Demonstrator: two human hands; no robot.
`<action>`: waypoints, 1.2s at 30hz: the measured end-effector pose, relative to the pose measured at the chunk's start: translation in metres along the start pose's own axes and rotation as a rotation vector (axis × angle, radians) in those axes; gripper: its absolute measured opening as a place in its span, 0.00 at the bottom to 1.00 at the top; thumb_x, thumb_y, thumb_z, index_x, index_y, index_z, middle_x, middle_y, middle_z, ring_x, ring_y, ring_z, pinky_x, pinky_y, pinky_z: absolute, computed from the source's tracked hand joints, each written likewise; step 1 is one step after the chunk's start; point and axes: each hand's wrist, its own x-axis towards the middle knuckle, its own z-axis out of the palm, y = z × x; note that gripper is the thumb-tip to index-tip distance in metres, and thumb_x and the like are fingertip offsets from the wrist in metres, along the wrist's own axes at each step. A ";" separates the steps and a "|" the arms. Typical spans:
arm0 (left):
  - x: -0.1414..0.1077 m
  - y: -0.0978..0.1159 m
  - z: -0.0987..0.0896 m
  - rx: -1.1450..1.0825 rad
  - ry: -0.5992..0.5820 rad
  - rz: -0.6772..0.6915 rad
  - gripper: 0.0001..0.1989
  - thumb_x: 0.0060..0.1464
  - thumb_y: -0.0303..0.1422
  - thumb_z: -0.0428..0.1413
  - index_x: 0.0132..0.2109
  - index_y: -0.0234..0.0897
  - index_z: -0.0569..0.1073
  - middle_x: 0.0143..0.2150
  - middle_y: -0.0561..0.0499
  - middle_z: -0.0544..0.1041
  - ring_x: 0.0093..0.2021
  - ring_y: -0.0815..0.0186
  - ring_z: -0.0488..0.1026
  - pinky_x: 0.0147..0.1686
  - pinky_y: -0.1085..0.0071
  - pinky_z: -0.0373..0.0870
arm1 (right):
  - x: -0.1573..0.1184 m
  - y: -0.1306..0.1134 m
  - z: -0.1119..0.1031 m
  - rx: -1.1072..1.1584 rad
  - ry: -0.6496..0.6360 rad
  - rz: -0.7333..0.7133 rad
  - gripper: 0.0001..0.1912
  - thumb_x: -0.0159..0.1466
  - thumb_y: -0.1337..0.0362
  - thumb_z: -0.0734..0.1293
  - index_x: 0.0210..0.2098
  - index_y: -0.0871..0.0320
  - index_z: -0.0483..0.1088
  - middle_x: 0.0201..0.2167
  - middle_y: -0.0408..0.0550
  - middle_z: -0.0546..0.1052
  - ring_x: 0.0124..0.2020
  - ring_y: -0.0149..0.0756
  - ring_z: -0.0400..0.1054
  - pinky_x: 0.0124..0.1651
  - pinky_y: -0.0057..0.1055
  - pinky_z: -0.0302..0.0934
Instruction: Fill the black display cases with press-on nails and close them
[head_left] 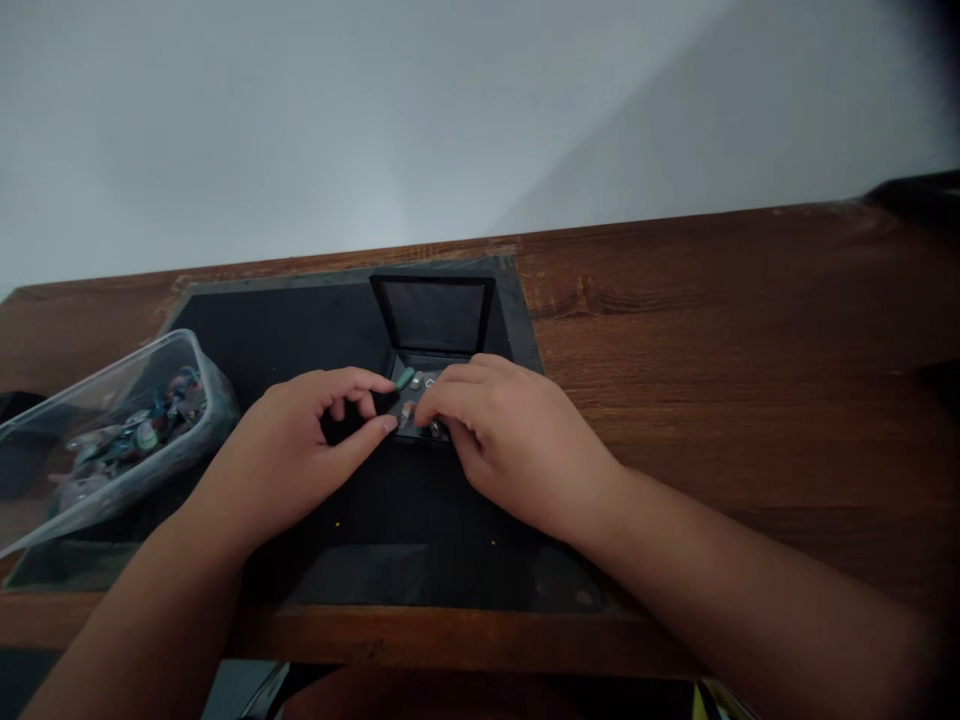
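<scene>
A small black box (405,362) with its framed lid (435,313) raised stands on the dark mat. Inside lie a green oval piece (405,378), a pale shiny piece (417,381) and other small items. My left hand (315,430) is at the box's left side, thumb and forefinger apart, with nothing visible between them; the forefinger tip is beside the green piece. Over the right part of the box, my right hand (510,430) has its fingers bent down and pressed together among the small pieces. What those fingertips hold, if anything, is hidden.
A clear plastic container (214,400) with many small wrapped or shiny pieces stands at the left. The dark mat (360,520) lies on a wooden table (712,350), which meets a pale wall (337,120). Dark objects show at the right edge.
</scene>
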 end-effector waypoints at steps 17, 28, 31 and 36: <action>0.002 -0.001 -0.001 0.013 -0.123 0.038 0.18 0.64 0.48 0.61 0.54 0.50 0.88 0.36 0.51 0.83 0.34 0.61 0.75 0.32 0.66 0.70 | -0.006 -0.003 -0.007 0.055 0.014 0.047 0.12 0.69 0.76 0.70 0.44 0.54 0.83 0.38 0.45 0.87 0.42 0.42 0.74 0.43 0.36 0.60; 0.002 0.000 -0.001 0.030 -0.160 0.016 0.20 0.65 0.50 0.59 0.55 0.48 0.87 0.36 0.52 0.80 0.34 0.62 0.73 0.34 0.66 0.68 | -0.004 0.000 0.001 0.072 0.096 0.036 0.11 0.67 0.77 0.72 0.42 0.54 0.82 0.33 0.42 0.85 0.37 0.39 0.70 0.42 0.35 0.58; 0.003 0.000 0.000 0.037 -0.164 0.007 0.20 0.65 0.50 0.59 0.54 0.48 0.86 0.35 0.52 0.79 0.34 0.63 0.73 0.33 0.66 0.67 | -0.004 0.000 0.003 0.089 0.108 0.021 0.12 0.66 0.78 0.72 0.41 0.56 0.82 0.33 0.42 0.85 0.37 0.38 0.69 0.41 0.34 0.59; 0.003 -0.002 0.000 0.039 -0.161 0.007 0.19 0.65 0.50 0.59 0.54 0.48 0.86 0.36 0.53 0.79 0.34 0.63 0.73 0.34 0.66 0.68 | -0.002 0.000 0.004 0.127 0.103 0.067 0.11 0.67 0.77 0.73 0.40 0.55 0.82 0.35 0.41 0.86 0.38 0.38 0.69 0.40 0.35 0.59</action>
